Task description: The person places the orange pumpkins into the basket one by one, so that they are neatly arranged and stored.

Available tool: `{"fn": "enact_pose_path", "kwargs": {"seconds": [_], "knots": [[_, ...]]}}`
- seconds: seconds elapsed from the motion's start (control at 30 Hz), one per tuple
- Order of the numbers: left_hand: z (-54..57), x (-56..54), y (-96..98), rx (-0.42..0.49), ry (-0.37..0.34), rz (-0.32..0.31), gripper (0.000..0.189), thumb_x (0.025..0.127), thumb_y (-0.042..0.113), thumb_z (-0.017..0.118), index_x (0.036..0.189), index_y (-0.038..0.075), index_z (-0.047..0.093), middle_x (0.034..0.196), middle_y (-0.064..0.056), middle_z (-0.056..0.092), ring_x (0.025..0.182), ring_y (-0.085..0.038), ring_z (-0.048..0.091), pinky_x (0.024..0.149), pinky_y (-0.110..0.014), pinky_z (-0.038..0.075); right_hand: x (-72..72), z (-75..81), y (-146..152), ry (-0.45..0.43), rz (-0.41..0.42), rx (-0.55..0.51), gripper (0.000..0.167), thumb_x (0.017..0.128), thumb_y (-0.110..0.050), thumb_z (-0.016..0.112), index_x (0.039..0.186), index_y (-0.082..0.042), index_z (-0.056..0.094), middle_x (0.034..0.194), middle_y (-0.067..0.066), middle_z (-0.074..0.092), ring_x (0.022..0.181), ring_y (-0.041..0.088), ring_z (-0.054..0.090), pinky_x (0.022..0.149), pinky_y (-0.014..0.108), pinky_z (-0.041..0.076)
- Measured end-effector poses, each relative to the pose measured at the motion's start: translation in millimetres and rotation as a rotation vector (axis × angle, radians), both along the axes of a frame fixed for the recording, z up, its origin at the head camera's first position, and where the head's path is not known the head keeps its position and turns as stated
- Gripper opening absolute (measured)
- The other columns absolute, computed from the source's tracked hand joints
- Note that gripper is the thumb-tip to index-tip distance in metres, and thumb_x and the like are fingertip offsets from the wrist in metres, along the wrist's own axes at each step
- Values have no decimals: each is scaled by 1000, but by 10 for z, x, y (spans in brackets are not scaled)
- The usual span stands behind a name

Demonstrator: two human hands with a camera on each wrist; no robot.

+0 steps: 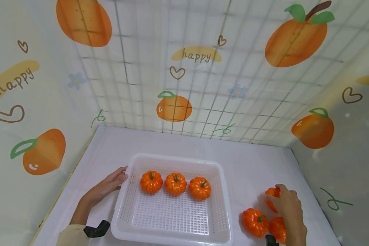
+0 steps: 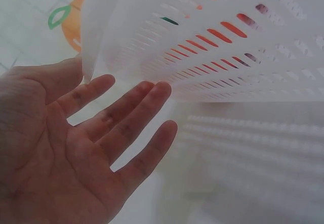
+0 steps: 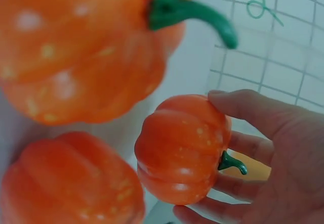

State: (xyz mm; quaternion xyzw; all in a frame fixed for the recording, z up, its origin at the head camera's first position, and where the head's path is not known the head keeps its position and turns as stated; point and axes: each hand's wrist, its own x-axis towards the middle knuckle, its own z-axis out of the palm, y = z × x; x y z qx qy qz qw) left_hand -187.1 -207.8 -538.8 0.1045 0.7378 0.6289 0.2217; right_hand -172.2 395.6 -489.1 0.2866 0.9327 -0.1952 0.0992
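Observation:
A white plastic basket point(image 1: 169, 218) holds three small orange pumpkins in a row, the left pumpkin point(image 1: 151, 182), the middle pumpkin point(image 1: 175, 183) and the right pumpkin point(image 1: 200, 188). At the basket's left side is my left hand point(image 1: 110, 181), its fairly straight fingers point(image 2: 134, 128) touching the rim and outer wall. To the right of the basket, my right hand point(image 1: 290, 205) grips another pumpkin point(image 3: 182, 150) between thumb and fingers, its green stem toward the palm. Two more pumpkins lie close by, one with its stem showing point(image 1: 254, 222) and one partly behind the hand point(image 1: 277, 229).
The white tabletop point(image 1: 246, 171) runs back to a wall sheet point(image 1: 203, 112) printed with oranges, hearts and words. Dark grid lines show through it. Similar side sheets point(image 1: 353, 164) bound the table at left and right.

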Motion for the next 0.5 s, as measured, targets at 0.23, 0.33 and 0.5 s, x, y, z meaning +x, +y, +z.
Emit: {"fn": "enact_pose_path", "kwargs": {"seconds": [0.23, 0.33, 0.5], "knots": [[-6, 3, 2, 7, 16, -8, 50, 107, 33, 44, 152, 12, 34, 151, -16, 41, 133, -34, 42, 110, -57, 35, -21, 185, -102, 71, 85, 21, 70, 89, -24, 74, 141, 6, 38, 122, 38, 37, 104, 51, 46, 89, 64, 48], [1, 4, 3, 10, 16, -11, 50, 107, 33, 45, 152, 12, 34, 151, -16, 41, 134, -34, 42, 110, -58, 35, -24, 312, -176, 107, 120, 34, 69, 89, -23, 73, 141, 6, 38, 122, 39, 37, 103, 52, 46, 87, 64, 49], [0, 2, 0, 13, 19, -17, 50, 107, 33, 44, 152, 12, 34, 149, -16, 43, 133, -34, 42, 110, -58, 34, -38, 462, -274, 165, 158, 41, 68, 89, -22, 73, 142, 5, 40, 124, 39, 36, 106, 53, 43, 83, 63, 51]]}}
